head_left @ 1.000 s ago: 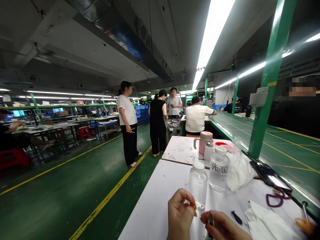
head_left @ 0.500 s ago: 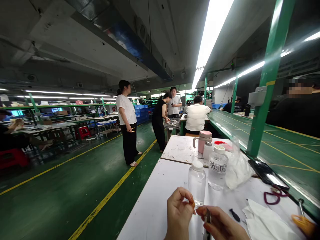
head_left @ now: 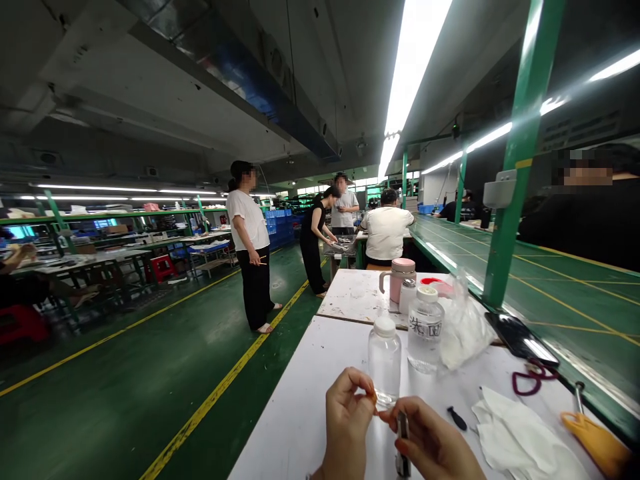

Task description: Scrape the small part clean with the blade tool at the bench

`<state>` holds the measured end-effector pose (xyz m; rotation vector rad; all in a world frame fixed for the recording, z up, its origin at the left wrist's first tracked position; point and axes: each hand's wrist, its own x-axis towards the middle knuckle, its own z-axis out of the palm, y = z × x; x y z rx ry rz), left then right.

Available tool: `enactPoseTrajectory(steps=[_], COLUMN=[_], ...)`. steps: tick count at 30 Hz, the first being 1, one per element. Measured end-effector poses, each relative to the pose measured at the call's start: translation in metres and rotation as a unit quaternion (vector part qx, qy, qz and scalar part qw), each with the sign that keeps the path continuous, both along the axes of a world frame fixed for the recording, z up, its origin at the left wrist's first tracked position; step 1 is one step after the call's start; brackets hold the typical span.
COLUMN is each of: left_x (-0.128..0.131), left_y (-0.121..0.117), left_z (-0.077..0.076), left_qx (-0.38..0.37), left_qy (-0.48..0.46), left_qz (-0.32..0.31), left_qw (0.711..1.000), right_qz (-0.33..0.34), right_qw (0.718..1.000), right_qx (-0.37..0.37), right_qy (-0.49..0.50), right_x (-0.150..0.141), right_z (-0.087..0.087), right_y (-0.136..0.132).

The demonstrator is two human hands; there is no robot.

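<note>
My left hand is closed in a pinch on a small orange piece, mostly hidden by the fingertips. Close beside it on the right, my right hand is wrapped round a slim silver-and-dark tool, held upright, its exact kind unclear. The right thumb and fingertips come very near the orange piece. Just beyond both hands stands a clear bottle with a white cap. Right of it is a clear jar with black writing. Both hands are above the white tabletop.
To the right lie a black pear-shaped item, white tissue, dark red scissors, an orange-handled tool and a phone. Behind are a plastic bag and pink mug. Co-workers stand and sit farther off.
The view has turned slightly to the right, so things sit farther left. My hands keep the same grips, close together; the right fingertips appear a little nearer the orange piece.
</note>
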<state>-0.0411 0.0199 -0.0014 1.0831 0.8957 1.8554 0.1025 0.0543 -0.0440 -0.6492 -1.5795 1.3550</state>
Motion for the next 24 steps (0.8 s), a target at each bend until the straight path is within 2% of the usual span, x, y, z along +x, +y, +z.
enactPoseTrajectory(steps=[3,7,15,20,24], left_x=[0.000,-0.001,-0.004,-0.004,-0.004], left_y=[0.001,0.002,0.004,0.005,0.004], left_z=[-0.001,-0.003,-0.007,-0.009,-0.009], left_qx=[-0.009,-0.013,-0.006,-0.004,-0.007], left_qy=[0.008,0.021,0.035,0.040,0.046], left_qz=[0.016,0.034,0.030,0.031,0.030], left_qw=[1.000,0.999,0.999,0.999,0.998], right_qz=[0.003,0.011,0.043,0.070,0.069], right_qw=[1.000,1.000,0.995,0.996,0.996], right_qx=[-0.017,0.011,0.007,-0.036,-0.034], right_qy=[0.009,-0.022,-0.086,-0.051,-0.036], right_x=[-0.001,0.002,0.002,-0.001,-0.003], right_z=[-0.003,-0.003,0.007,0.006,0.001], right_y=[0.001,0.004,0.006,0.004,0.002])
